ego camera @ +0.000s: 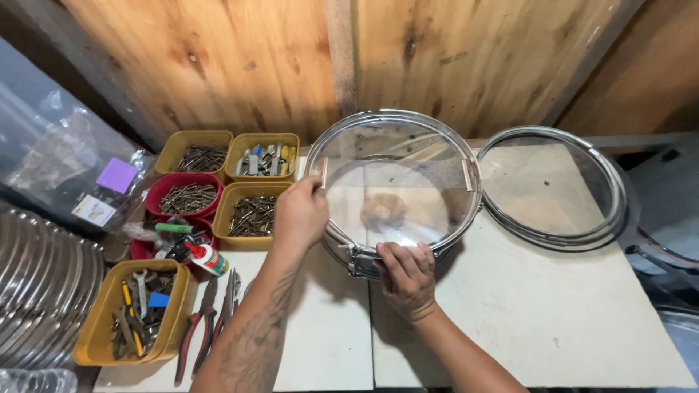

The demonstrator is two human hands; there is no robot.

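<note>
Resting on the white worktop (553, 320), a shallow snare drum (397, 189) with a clear head is held between both hands. The drum lies flat, its round face turned up toward the camera, so no long axis is offered; its axis runs straight up from the table. The left hand (300, 215) is placed at the nine o'clock edge of the metal hoop, fingers curled over the rim and closed on it. The right hand (408, 273) is set at the six o'clock edge, fingers bent down over the hoop beside a chrome lug bracket (358, 262); whether anything small is pinched there cannot be told. Both hands touch the drum, so neither is nearer. A second clear drumhead in its hoop (557, 189) is laid at three o'clock of the drum, just beside it. At nine o'clock, well apart, yellow trays (251, 215) and a red bowl (186, 196) of screws are ranged. Further toward seven o'clock, a yellow tray of wrenches (138, 313), red-handled pliers (196, 331) and a small glue bottle (207, 258) are seen. A plank wall (291, 65) is seen behind.
</note>
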